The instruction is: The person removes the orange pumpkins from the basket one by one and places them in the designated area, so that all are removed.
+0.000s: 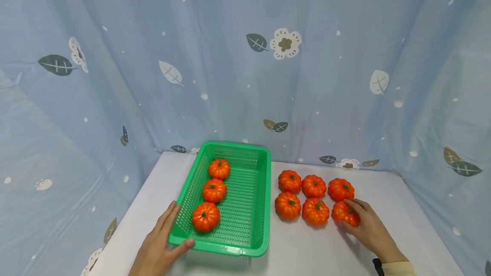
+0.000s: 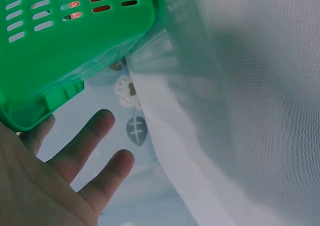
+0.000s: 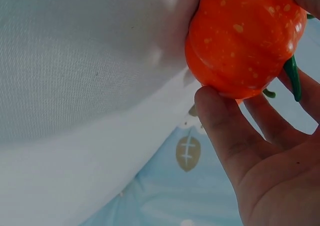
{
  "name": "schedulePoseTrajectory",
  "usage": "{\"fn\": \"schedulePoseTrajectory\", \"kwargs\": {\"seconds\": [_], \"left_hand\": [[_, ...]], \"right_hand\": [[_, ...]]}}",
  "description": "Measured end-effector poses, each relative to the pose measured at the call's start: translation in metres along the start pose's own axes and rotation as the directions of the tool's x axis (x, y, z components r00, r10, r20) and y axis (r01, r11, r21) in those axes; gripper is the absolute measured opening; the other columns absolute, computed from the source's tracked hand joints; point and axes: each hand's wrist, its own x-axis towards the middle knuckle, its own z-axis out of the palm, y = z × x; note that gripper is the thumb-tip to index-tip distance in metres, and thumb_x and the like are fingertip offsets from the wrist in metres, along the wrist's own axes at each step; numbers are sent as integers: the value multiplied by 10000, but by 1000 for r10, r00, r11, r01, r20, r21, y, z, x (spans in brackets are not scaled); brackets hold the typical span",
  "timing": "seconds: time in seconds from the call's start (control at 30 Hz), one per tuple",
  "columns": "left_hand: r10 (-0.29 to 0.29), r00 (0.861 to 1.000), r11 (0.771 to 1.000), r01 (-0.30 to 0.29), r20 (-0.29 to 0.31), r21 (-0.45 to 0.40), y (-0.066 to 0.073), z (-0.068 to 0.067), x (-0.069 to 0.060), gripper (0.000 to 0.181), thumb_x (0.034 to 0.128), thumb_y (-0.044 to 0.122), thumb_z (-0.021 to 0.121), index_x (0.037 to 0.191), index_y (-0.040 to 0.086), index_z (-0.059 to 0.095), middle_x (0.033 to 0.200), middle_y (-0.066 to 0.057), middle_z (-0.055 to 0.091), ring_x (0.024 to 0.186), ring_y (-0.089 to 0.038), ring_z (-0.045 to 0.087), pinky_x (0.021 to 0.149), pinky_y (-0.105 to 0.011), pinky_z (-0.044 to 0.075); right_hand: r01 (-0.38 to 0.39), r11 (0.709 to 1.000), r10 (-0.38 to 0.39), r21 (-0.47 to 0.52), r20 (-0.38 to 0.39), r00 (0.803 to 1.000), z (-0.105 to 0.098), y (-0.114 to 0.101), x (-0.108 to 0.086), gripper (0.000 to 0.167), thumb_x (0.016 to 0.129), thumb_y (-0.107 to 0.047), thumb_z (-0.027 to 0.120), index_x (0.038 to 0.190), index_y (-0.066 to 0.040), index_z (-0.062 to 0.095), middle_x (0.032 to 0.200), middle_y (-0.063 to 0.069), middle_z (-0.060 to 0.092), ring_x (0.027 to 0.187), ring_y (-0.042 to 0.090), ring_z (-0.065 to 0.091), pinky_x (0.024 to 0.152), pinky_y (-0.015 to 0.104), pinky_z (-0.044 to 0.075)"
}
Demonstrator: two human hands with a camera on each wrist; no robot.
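Observation:
In the head view, the right hand (image 1: 369,229) has its thumb and fingers around the front-right orange pumpkin (image 1: 345,214) on the white table. The right wrist view shows the right hand (image 3: 275,161) with fingertips against that pumpkin (image 3: 245,40), its green stem facing the palm. At the green basket (image 1: 264,225), the left hand (image 1: 155,244) lies on the near left corner, thumb on the front rim and straight fingers along the left side. The left wrist view has the left hand (image 2: 60,181) with spread fingers beside the basket (image 2: 75,45).
Three pumpkins (image 1: 214,191) stand in a column along the basket's left side. Several others (image 1: 314,186) stand in two rows on the white table (image 1: 307,250), right of the basket. A blue patterned curtain (image 1: 230,76) hangs behind and at both sides.

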Motion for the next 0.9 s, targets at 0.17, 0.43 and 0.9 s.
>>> {"fn": "schedulePoseTrajectory", "kwargs": {"seconds": [0.17,0.43,0.9], "left_hand": [[3,1000,1000,-3,-2,3,-1,0,0,953,859,532,773,1623,266,269,1659,-43,263,1364,-432,451,936,-676,458],[-10,1000,1000,10,12,4,-2,0,0,952,865,538,765,1627,289,250,1665,-32,245,1372,-435,439,944,-683,449],[-6,1000,1000,6,13,5,-1,0,0,960,863,538,767,1628,286,245,1670,-16,234,1392,-424,417,957,-684,440]], "right_hand": [[13,1000,-13,-6,-12,1000,1,1,1,798,793,-375,871,1411,2,537,1381,330,446,1229,554,460,986,714,405],[-8,1000,8,-15,12,1000,1,-1,3,815,800,-395,863,1430,-13,515,1384,330,448,1238,554,452,985,717,405],[-40,999,41,-30,36,998,0,0,3,848,807,-464,843,1440,-18,498,1387,339,438,1240,558,444,985,725,395]]}}
